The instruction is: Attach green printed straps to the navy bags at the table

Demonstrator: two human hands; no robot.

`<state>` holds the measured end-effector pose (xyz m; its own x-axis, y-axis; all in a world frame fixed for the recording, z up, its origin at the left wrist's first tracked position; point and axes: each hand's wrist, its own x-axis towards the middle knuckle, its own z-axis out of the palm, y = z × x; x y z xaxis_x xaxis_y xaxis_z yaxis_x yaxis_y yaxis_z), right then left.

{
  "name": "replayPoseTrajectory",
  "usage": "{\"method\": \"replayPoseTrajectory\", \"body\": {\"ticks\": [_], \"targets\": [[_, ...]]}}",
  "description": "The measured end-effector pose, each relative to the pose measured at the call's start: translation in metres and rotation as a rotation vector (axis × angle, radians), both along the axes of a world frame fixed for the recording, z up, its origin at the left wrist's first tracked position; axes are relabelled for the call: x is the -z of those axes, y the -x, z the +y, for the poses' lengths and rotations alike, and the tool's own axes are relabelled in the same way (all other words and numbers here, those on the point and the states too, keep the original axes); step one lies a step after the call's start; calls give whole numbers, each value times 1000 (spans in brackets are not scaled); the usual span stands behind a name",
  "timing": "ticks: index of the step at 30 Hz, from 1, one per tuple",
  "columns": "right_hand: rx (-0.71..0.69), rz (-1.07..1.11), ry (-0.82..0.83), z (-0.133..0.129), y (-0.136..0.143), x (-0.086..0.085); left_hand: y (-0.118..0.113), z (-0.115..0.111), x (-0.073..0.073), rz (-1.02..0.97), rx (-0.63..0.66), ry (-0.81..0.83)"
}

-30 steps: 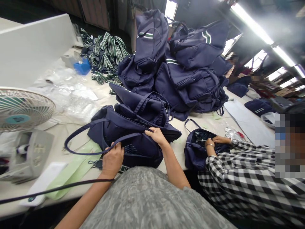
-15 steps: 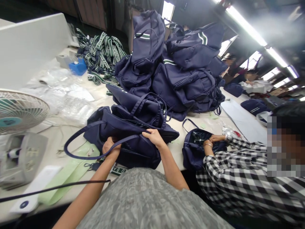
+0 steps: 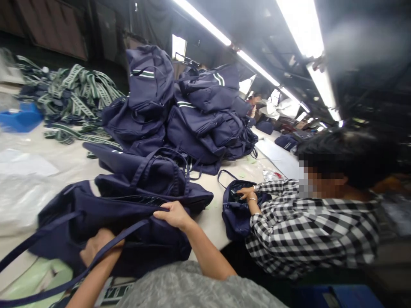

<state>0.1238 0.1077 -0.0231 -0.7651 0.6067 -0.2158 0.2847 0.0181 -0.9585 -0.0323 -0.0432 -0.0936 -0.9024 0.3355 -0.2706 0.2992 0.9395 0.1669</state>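
Note:
A navy duffel bag (image 3: 122, 226) lies on the table right in front of me with its top opening spread. My right hand (image 3: 173, 214) pinches the rim of that opening between thumb and fingers. Curled at the bag's mouth is my left hand (image 3: 99, 246), its fingertips hidden in the dark fabric, so what they hold cannot be made out. One bag handle (image 3: 112, 248) loops across my left wrist. Behind, against the far side of the duffel bag, lies another navy bag (image 3: 154, 173) with its handles up.
Several navy bags (image 3: 205, 115) are piled at the back. Left of them lie a heap of printed green-and-white straps (image 3: 80, 90) and a blue holder (image 3: 21, 117). Clear plastic (image 3: 19, 201) covers the left side. A co-worker in a checked shirt (image 3: 289, 218) handles a small navy bag (image 3: 236, 214) at right.
The view has swung right and closer, so the fan has left the picture. My right hand stays on the bag's rim; my left hand remains at the opening, more curled.

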Motion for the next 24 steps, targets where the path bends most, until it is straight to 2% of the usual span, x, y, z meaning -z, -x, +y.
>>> {"method": "replayPoseTrajectory", "body": {"ticks": [2, 4, 11, 15, 19, 24], "targets": [[13, -25, -3, 1, 1, 2, 7, 7, 10, 61, 76, -7], [19, -53, -16, 0, -1, 2, 10, 14, 10, 63, 113, -55], [-14, -54, -151, -6, -7, -6, -2, 32, -25, -104, 49, -113], [-24, -40, -181, -5, -8, -5, -7, 34, -35, -167, 23, -113], [-12, -43, -135, -2, -9, -4, -11, 31, -36, -151, 17, -121], [8, -39, -84, 0, -9, -3, -10, 22, -27, -118, 13, -140]]}}
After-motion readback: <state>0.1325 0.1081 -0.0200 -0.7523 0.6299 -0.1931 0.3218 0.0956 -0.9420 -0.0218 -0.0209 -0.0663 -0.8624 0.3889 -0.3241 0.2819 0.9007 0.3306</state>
